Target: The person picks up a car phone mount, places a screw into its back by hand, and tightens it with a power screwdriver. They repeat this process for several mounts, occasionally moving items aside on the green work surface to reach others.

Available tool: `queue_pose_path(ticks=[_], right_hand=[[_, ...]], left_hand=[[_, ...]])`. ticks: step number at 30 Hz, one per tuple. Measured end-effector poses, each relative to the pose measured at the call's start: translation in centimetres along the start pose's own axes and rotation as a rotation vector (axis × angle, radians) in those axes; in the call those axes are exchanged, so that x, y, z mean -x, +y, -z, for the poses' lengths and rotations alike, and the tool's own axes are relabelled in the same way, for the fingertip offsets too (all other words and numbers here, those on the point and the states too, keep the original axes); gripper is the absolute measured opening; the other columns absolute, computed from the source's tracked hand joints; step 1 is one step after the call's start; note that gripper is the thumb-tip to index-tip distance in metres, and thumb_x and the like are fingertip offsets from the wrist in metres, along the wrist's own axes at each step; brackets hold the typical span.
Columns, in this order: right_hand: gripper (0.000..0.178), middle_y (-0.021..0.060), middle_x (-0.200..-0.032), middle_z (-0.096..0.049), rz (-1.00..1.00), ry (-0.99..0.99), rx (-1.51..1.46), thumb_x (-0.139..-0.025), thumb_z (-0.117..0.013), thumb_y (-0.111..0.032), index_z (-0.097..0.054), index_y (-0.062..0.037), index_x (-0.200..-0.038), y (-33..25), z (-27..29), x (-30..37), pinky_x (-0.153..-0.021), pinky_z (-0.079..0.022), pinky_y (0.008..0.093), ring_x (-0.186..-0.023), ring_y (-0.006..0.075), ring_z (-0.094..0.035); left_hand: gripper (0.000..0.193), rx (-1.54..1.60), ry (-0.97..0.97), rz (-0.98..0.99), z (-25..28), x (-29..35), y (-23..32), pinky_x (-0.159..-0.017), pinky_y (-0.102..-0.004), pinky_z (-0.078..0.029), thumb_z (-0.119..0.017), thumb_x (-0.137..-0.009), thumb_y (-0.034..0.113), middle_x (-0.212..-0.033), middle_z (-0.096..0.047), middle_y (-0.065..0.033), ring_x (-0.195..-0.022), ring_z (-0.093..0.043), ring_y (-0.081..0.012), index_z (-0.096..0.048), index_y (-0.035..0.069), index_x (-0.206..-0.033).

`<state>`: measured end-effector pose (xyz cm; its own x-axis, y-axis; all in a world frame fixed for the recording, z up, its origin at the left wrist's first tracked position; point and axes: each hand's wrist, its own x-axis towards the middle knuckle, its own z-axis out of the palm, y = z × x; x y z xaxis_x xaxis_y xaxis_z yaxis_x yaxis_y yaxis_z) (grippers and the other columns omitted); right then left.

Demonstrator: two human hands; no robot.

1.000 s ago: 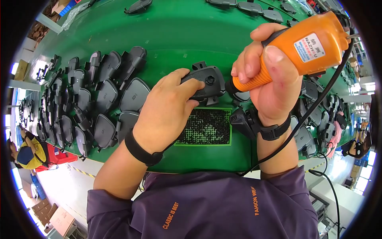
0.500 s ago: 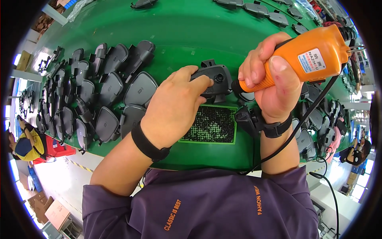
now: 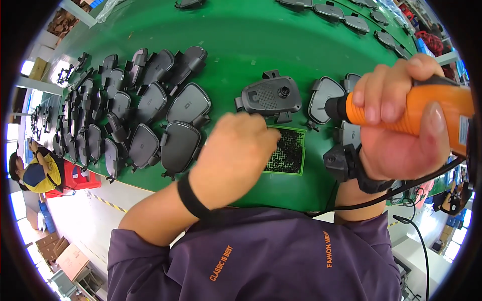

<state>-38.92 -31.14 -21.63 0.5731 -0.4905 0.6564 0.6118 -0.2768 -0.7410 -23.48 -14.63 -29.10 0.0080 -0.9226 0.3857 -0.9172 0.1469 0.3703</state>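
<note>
My right hand [image 3: 401,115] is wrapped round an orange electric screwdriver [image 3: 437,110] with a black tip collar, its cord running down past my forearm. My left hand [image 3: 238,150] is over the left side of a small green tray [image 3: 303,150] filled with tiny black screws. Its fingers bend downward, slightly blurred, and their tips are hidden. Just beyond the tray a dark grey phone charger mount [image 3: 271,98] lies back side up, with a round knob on it and clamp arms at its edges. Neither hand touches it.
Many similar grey mounts [image 3: 188,103] lie face up in rows on the green table [image 3: 241,45] to the left. More mounts [image 3: 325,98] lie to the right, partly behind my right hand, and along the far edge. A person in yellow [image 3: 42,170] is at the far left.
My left hand has left the mount and moved down to the screw tray. My right hand has swung right with the screwdriver, away from the mount. The view has shifted slightly.
</note>
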Motion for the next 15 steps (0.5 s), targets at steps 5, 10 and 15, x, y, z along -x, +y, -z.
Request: queue_pose_path(ticks=[5,10,15], right_hand=[[0.044,0.0029,-0.072,-0.053,-0.046,-0.063,-0.052,-0.095,-0.052,-0.034,-0.049,-0.0001,-0.123,-0.1,0.1,0.5,-0.068,-0.046,0.0341,-0.063,0.0156,-0.051],[0.043,0.0031,-0.071,-0.053,-0.061,0.006,-0.03,-0.093,-0.056,-0.034,-0.048,-0.0009,-0.12,0.1,-0.9,0.4,-0.065,-0.047,0.0326,-0.061,0.0156,-0.051],[0.042,0.0031,-0.066,-0.051,-0.073,0.08,-0.009,-0.091,-0.062,-0.033,-0.045,-0.0026,-0.114,-0.2,-2.9,0.4,-0.059,-0.047,0.0314,-0.056,0.0158,-0.051]], left_hand=[[0.005,0.001,-0.102,-0.026,-3.3,1.1,0.2,-0.073,-0.0385,-0.045,-0.059,-0.078,0.008,-0.08,-0.055,-0.0086,-0.077,-0.058,-0.0264,-0.061,0.007,-0.083],[0.012,0.036,-0.176,-0.004,-3.1,0.8,-0.3,-0.076,-0.0406,-0.046,-0.069,-0.081,0.01,-0.085,-0.057,-0.0095,-0.083,-0.059,-0.029,-0.062,0.004,-0.089],[0.012,0.223,-0.04,0.044,-1.8,0.7,-0.2,-0.075,-0.0421,-0.047,-0.067,-0.081,0.007,-0.085,-0.058,-0.0108,-0.082,-0.06,-0.0311,-0.062,0.003,-0.091]])
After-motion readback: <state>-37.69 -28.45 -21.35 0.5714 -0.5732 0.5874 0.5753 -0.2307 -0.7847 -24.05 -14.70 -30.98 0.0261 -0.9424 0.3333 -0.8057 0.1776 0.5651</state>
